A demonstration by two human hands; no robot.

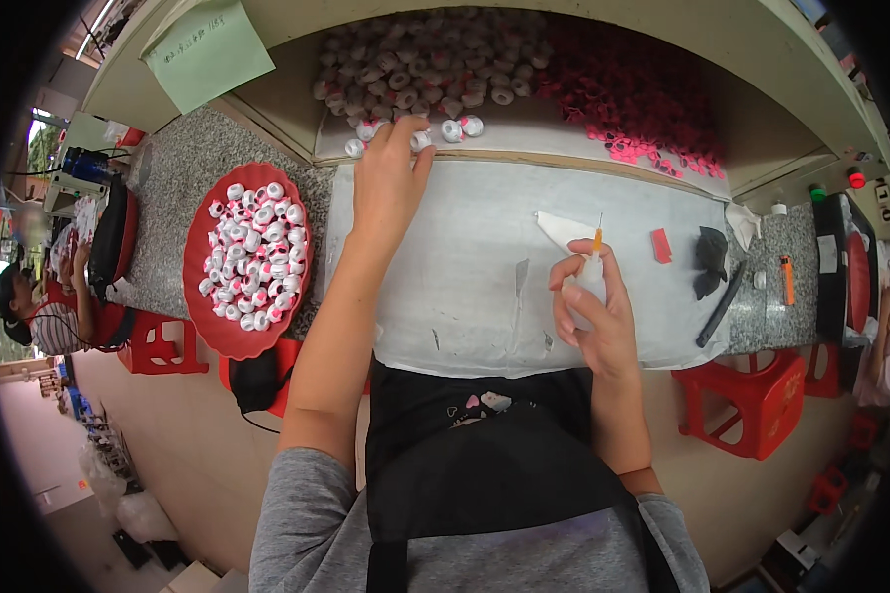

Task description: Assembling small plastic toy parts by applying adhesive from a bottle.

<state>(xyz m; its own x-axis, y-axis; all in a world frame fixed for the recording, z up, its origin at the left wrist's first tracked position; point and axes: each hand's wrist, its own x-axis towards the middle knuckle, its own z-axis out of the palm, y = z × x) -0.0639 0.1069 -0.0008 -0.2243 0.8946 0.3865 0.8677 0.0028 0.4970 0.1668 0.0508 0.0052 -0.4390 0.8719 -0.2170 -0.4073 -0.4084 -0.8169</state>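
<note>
— Holding that bottle [591, 287] upright in your right hand [593, 316], lower right of centre in the frame, you have the fingers wrapped firmly round its pale body and the thin orange nozzle pointing up. Is that how you want it?

— Yes. What would you watch there?

— Keep the nozzle up and your squeeze light, I'd say, so nothing drips on the white sheet [485, 247] under your hands. The sheet fills the middle of the frame and already has a fold or two near its lower edge.

— And the far hand?

— Your left hand [391, 178] reaches to the upper centre, past the sheet's top edge. Its fingers are spread and curled down over the white caps [460, 128] at the front of the heap; the fingertips touch them, but you can't tell from here whether one is pinched yet. I'd take a single cap from the loose front row rather than dig into the pile.

— What else is close?

— The red tray [230, 334] of white-and-pink pieces sits at the left of the frame, just beside the sheet. The pink rings [643, 99] lie in the upper right, next to the caps. A small red block [661, 245] and a black cloth [711, 259] rest at the sheet's right edge.
</note>
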